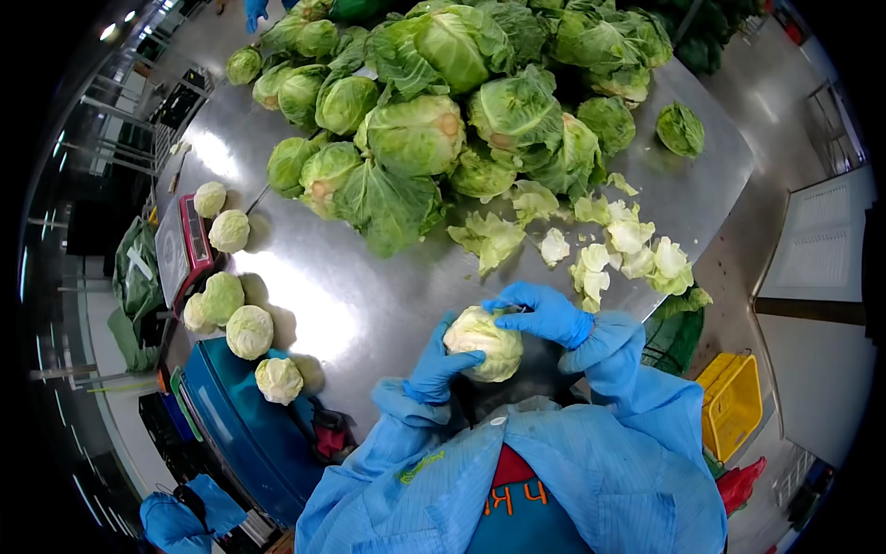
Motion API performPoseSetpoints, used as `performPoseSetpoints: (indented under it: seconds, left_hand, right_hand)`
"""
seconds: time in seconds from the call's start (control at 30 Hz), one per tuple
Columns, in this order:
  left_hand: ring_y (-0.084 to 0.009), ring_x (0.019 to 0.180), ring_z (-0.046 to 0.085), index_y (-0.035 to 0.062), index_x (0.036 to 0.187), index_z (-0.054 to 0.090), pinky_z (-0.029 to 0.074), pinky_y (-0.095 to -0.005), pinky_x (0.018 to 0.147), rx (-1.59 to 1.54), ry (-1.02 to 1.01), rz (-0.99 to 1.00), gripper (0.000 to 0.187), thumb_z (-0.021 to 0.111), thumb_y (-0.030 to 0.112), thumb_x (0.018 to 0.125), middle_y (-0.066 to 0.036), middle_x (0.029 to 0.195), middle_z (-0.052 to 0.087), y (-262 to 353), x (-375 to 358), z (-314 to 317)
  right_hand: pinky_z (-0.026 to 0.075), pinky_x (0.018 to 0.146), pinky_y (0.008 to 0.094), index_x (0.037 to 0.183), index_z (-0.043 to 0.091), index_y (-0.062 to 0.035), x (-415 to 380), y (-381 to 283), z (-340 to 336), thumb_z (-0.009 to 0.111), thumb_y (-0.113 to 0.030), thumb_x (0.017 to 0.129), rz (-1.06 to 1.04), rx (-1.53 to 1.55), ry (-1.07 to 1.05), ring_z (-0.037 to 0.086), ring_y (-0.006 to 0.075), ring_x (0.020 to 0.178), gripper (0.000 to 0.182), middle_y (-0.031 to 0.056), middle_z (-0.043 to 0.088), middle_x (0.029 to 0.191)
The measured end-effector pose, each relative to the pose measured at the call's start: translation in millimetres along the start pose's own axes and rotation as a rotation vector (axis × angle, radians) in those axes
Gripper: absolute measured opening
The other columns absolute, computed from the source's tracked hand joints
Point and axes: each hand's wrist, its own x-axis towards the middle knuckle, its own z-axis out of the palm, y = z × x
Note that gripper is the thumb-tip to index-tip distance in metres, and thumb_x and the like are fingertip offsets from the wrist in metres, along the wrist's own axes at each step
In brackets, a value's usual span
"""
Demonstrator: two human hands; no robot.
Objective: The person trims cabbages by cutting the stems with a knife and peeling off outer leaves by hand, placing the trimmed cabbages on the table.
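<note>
A pale, trimmed cabbage head (489, 346) is held just past the table's near edge, in front of my body. My left hand (436, 367), in a blue glove, is closed round its left side, with the thumb across the lower front. At the cabbage's upper right, my gloved right hand (544, 314) has thumb and fingers pinched together against it. A small dark bit shows between those fingers; what it belongs to is hidden. Torn pale leaves (630, 233) lie on the metal table (397, 286) beyond my right hand.
Green cabbages (415, 134) are heaped at the table's far side. Several trimmed heads (249, 332) line the left edge near a red scale (196, 238). A blue bin (245, 429) stands at left, a yellow crate (729, 402) at right. Another person's gloved hand (255, 13) shows far off.
</note>
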Motion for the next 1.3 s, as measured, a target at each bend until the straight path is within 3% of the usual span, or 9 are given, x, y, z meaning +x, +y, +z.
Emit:
performPoseSetpoints:
  seconds: [0.27, 0.33, 0.43, 0.67, 0.77, 0.83, 0.93, 1.03, 1.3]
  left_hand:
    - [-0.0254, 0.122, 0.051, 0.0067, 0.143, 0.033, 0.044, -0.0405, 0.102, -0.327, 0.048, -0.266, 0.077, 0.074, 0.02, 0.078, -0.01, 0.134, 0.051, 4, -4, 17]
    - [-0.0283, 0.125, 0.049, 0.0065, 0.144, 0.033, 0.043, -0.0442, 0.104, -0.344, 0.018, -0.188, 0.077, 0.072, 0.025, 0.08, -0.012, 0.136, 0.048, -7, -7, 9]
    - [-0.0333, 0.129, 0.044, 0.0091, 0.145, 0.032, 0.04, -0.0513, 0.106, -0.555, -0.018, -0.111, 0.079, 0.069, 0.036, 0.081, -0.014, 0.142, 0.043, -10, -17, -1]
    - [-0.0367, 0.134, 0.037, 0.0204, 0.147, 0.03, 0.031, -0.06, 0.108, -0.997, -0.337, 0.082, 0.078, 0.044, 0.066, 0.084, -0.01, 0.149, 0.036, 8, 10, 4]
    - [-0.0361, 0.132, 0.04, 0.0175, 0.146, 0.031, 0.033, -0.0589, 0.107, -0.669, -0.261, 0.258, 0.079, 0.039, 0.068, 0.086, -0.012, 0.146, 0.039, 13, 23, 11]
    - [-0.0361, 0.131, 0.04, 0.0166, 0.146, 0.031, 0.034, -0.0572, 0.107, -1.079, -0.449, 0.151, 0.078, 0.037, 0.067, 0.087, -0.013, 0.145, 0.04, 20, 26, 15]
    - [-0.0456, 0.127, 0.042, 0.0175, 0.147, 0.031, 0.04, -0.0616, 0.1, -1.052, -0.083, 0.042, 0.094, 0.052, 0.074, 0.075, -0.014, 0.144, 0.041, 5, 40, 3]
    - [-0.0364, 0.13, 0.04, 0.0165, 0.146, 0.032, 0.036, -0.0539, 0.105, -1.115, -0.561, -0.014, 0.081, 0.037, 0.07, 0.086, -0.013, 0.146, 0.037, -3, 37, 0]
    - [-0.0364, 0.127, 0.043, 0.0216, 0.144, 0.035, 0.042, -0.0554, 0.101, -1.075, -0.236, -0.152, 0.076, 0.041, 0.068, 0.084, -0.01, 0.144, 0.04, 17, 32, 48]
  right_hand:
    - [0.047, 0.056, 0.0219, 0.1, 0.068, -0.0031, -8, -37, -8, 0.07, -0.012, 0.086, 0.235, 0.355, 0.293, 0.058, 0.0092, 0.062, 0.017, 0.0036, 0.067, 0.084]
    - [0.042, 0.046, 0.021, 0.102, 0.065, -0.0043, -2, -38, -26, 0.068, -0.013, 0.087, -0.021, 0.565, 0.692, 0.054, 0.0077, 0.052, 0.018, 0.0002, 0.06, 0.068]
    - [0.044, 0.05, 0.0222, 0.122, 0.063, -0.0084, 0, -6, -67, 0.062, -0.01, 0.089, -0.265, -0.52, 1.037, 0.056, 0.0082, 0.062, 0.033, 0.0012, 0.064, 0.088]
    - [0.049, 0.062, 0.0252, 0.133, 0.054, -0.0089, 2, 37, -25, 0.057, -0.023, 0.093, 0.116, 0.399, 0.516, 0.06, 0.0141, 0.087, 0.043, 0.0024, 0.059, 0.125]
    - [0.05, 0.063, 0.0254, 0.133, 0.054, -0.0089, -5, 51, -26, 0.057, -0.023, 0.093, 0.101, 0.478, 0.714, 0.06, 0.0144, 0.087, 0.042, 0.0028, 0.059, 0.125]
    - [0.051, 0.059, 0.027, 0.126, 0.059, -0.0084, -24, 63, -40, 0.056, -0.017, 0.093, 0.089, 0.537, 0.89, 0.06, 0.0155, 0.086, 0.034, 0.0064, 0.058, 0.125]
    - [0.046, 0.052, 0.0224, 0.121, 0.061, -0.0077, -72, 78, -69, 0.055, -0.018, 0.095, 0.136, 0.368, 1.171, 0.058, 0.011, 0.076, 0.029, 0.003, 0.062, 0.112]
    - [0.039, 0.045, 0.0189, 0.113, 0.064, -0.0093, -100, 81, -70, 0.057, -0.016, 0.095, 0.104, 0.241, 1.313, 0.049, 0.0053, 0.059, 0.021, 0.0001, 0.063, 0.097]
    - [0.045, 0.06, 0.0223, 0.115, 0.067, -0.0132, -15, -31, -21, 0.062, -0.023, 0.093, -0.238, -0.044, 0.551, 0.053, 0.0082, 0.067, 0.024, -0.0039, 0.066, 0.097]
